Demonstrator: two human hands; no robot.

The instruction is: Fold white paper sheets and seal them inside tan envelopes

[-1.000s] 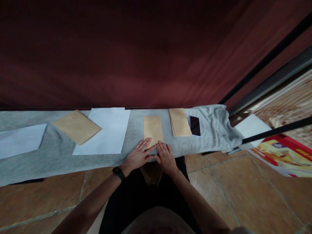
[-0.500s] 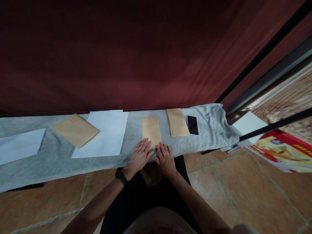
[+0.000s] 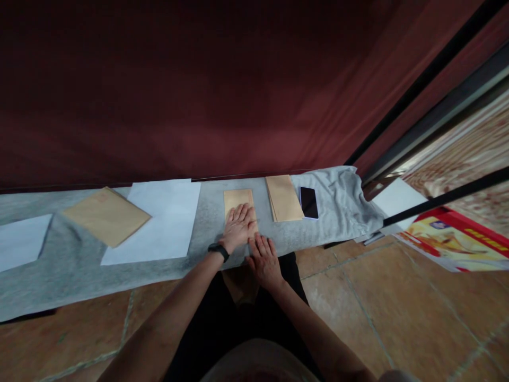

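Note:
A brown paper envelope (image 3: 236,197) lies flat on the grey cloth in front of me, its lower part covered by my hands. My left hand (image 3: 239,224), with a black band on the wrist, rests flat across the middle of the envelope, fingers stretched out. At the envelope's near right corner lies my right hand (image 3: 264,259), fingers extended and palm down. Neither hand grasps anything. Just right of it is a small stack of brown envelopes (image 3: 284,199), and a dark phone (image 3: 309,202) lies beside that stack.
To the left, white paper sheets (image 3: 169,212) sit partly under more brown envelopes (image 3: 106,216). Another white sheet (image 3: 24,241) is at the far left. The grey cloth (image 3: 214,212) covers a narrow bench against a dark red curtain (image 3: 222,106). A red and yellow box (image 3: 457,239) stands at the right.
My left hand has slid forward from the envelope's near edge onto its middle. My right hand stays at the near right corner. The whole view has shifted slightly.

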